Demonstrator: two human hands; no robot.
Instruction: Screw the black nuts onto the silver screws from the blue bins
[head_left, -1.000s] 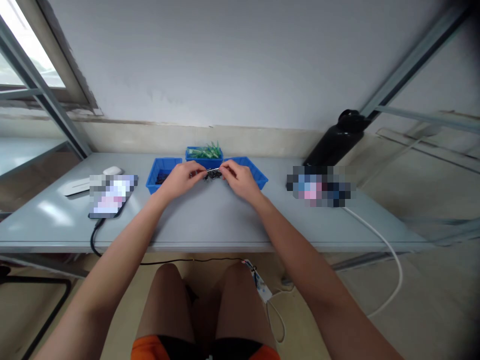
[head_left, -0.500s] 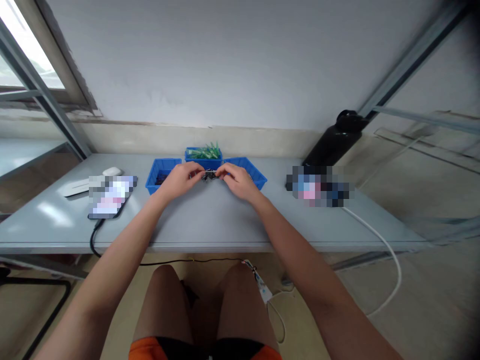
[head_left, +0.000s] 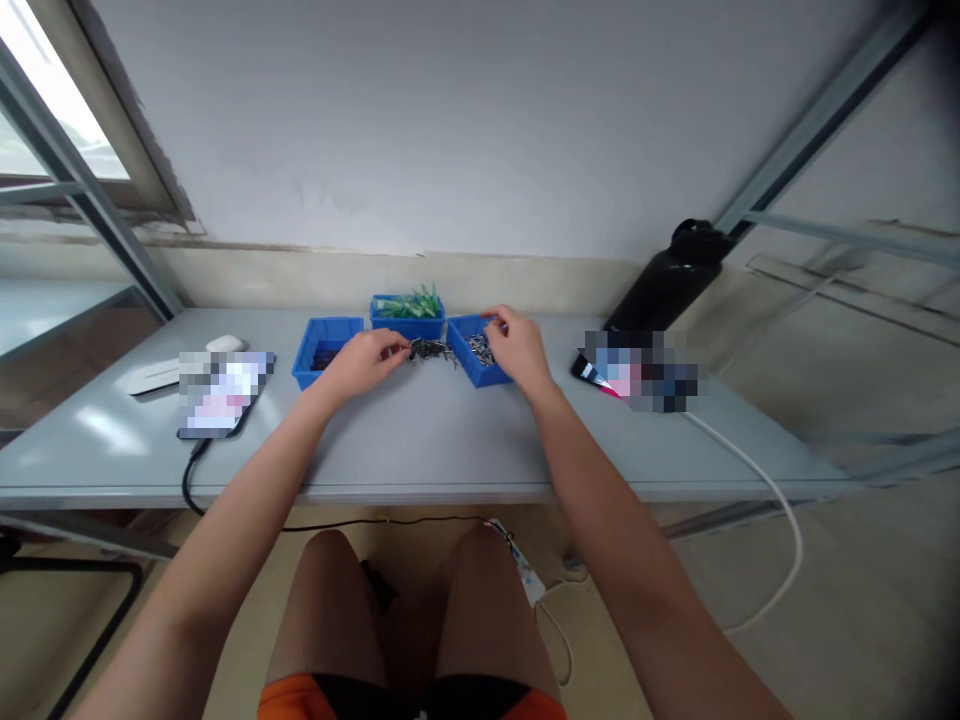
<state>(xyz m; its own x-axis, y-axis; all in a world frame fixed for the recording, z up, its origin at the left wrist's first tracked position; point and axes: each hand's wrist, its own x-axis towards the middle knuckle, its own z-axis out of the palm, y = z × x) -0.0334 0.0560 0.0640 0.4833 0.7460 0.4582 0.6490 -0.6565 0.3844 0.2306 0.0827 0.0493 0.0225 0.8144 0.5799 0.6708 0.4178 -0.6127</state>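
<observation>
My left hand is closed in a pinch at the left end of a pile of small dark and silver metal pieces on the table. Whatever is between its fingertips is too small to make out. Over the right blue bin, my right hand has its fingers loosely curled and a little apart, with no held thing showing. Small silver metal pieces lie in that bin. Left of my left hand stands another blue bin with dark pieces inside. Green strip-like pieces fill the back blue bin.
A phone on a black cable, a white case and a flat white item lie at the left. On the right, a black bottle stands behind a partly blurred device with a white cable. The table's front edge runs above my knees.
My right hand has left the spot beside my left hand above the pile and moved right, over the right bin. The thin piece between both hands no longer shows. My left hand has hardly moved.
</observation>
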